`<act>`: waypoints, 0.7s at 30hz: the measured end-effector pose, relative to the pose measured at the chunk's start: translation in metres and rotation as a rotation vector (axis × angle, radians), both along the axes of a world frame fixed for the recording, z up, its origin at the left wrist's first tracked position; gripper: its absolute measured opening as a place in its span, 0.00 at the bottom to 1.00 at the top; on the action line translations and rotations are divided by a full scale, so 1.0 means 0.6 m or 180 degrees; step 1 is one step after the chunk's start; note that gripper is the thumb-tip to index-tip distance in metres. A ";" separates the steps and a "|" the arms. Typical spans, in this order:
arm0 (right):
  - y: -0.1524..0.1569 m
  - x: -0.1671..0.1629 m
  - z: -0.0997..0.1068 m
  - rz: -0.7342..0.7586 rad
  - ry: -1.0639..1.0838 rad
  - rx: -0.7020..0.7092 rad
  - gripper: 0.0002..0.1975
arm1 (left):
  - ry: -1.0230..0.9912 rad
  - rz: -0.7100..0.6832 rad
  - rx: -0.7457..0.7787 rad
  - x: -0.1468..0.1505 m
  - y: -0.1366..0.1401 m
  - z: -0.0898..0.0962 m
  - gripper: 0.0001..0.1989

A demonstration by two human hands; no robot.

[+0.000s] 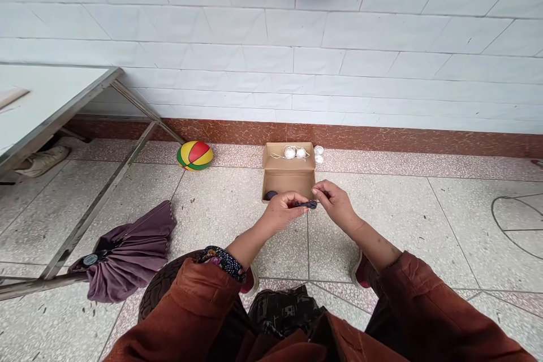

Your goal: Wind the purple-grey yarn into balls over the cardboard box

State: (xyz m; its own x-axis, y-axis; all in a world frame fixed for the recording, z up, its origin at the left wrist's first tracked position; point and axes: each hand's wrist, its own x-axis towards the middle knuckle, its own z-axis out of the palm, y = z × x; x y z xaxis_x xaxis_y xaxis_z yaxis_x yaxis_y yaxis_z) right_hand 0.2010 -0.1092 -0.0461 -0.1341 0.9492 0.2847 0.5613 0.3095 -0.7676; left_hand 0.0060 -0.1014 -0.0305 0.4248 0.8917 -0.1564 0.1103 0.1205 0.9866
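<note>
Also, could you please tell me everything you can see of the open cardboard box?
The cardboard box is plain brown and shallow, with two halves joined along a fold. It lies open on the speckled floor, its far half toward the tiled wall. Two white balls with loose strands lie in that half; a dark ball sits in the near half's left corner. The left hand partly hides its near edge; whether it touches the box is unclear.

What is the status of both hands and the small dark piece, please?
Left hand holding small dark piece. Right hand beside it, grip unclear. Open cardboard box close by; nothing seen blocking.
</note>
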 end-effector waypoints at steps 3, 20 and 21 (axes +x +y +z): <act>-0.001 -0.004 -0.015 -0.0030 0.0088 -0.0207 0.09 | -0.0574 0.0033 -0.0538 0.000 -0.001 0.005 0.11; -0.004 -0.002 0.007 0.0108 -0.0059 0.0140 0.05 | 0.0279 0.0225 0.0310 -0.005 0.004 0.002 0.08; -0.001 0.000 0.004 0.0050 -0.0054 0.0116 0.05 | 0.0189 0.0120 0.0213 -0.005 0.003 0.003 0.09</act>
